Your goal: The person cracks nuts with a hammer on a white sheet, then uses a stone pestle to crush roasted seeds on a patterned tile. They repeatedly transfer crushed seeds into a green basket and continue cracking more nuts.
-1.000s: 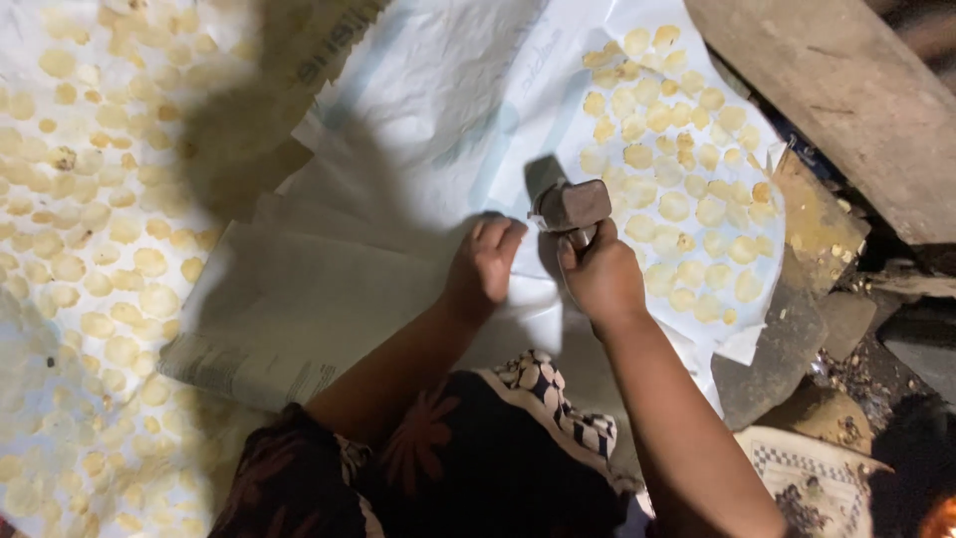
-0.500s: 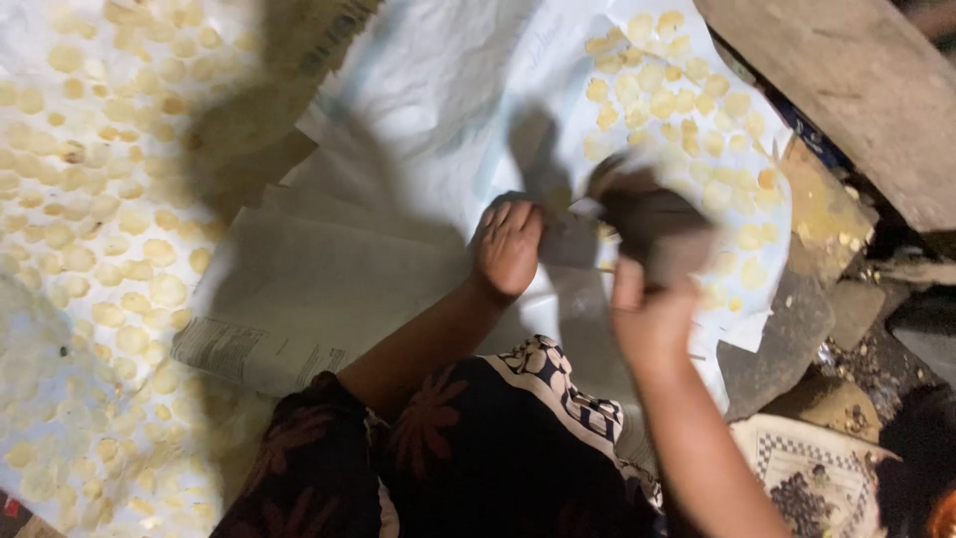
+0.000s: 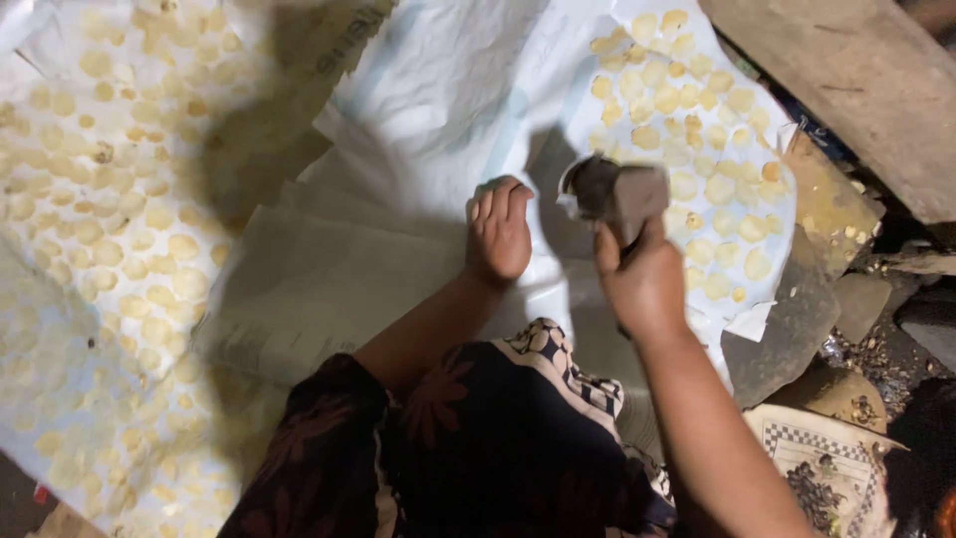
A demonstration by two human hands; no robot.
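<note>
My right hand (image 3: pixel 642 284) grips the handle of a heavy grey hammer-like pounder (image 3: pixel 615 191), raised just above a white plastic sheet (image 3: pixel 448 90). My left hand (image 3: pixel 500 231) rests palm down on that sheet, fingers together, a little left of the pounder's head. Whether something lies under the left hand is hidden. To the right of the pounder, several flat pale yellow discs (image 3: pixel 687 130) lie in rows on the sheet.
A large sheet at the left (image 3: pixel 90 249) is covered with many more yellow discs. A thick wooden beam (image 3: pixel 856 90) crosses the top right. Flat stones (image 3: pixel 787 329), debris and a checkered paper (image 3: pixel 817 458) lie at the right. My patterned clothing fills the bottom centre.
The pounder was low by my left hand, swung up and right with motion blur, and is now raised. My left hand shifted slightly left and stays flat on the sheet.
</note>
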